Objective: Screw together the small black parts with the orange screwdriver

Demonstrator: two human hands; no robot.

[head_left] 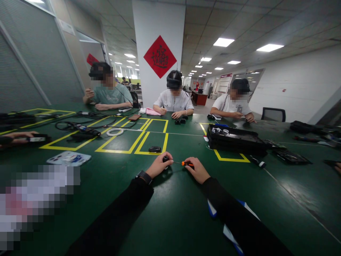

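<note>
In front of me my right hand (197, 170) is closed around a screwdriver (188, 164) with an orange and black handle. Its thin shaft points left, toward my left hand (161, 164), which is closed on a small black part (165, 159) with a rounded end. The shaft's tip reaches the fingers of that hand; whether it touches the part I cannot tell. Just beyond my left hand, a dark elongated piece (155, 149) lies at the front of a yellow taped box.
A black open tray (237, 138) with small parts stands right of centre. Cables (77, 126), a white ring (115, 132) and a flat clear pack (68, 158) lie left. Blue-and-white wrappers (231, 234) lie under my right forearm. Several people sit around the green table (170, 220).
</note>
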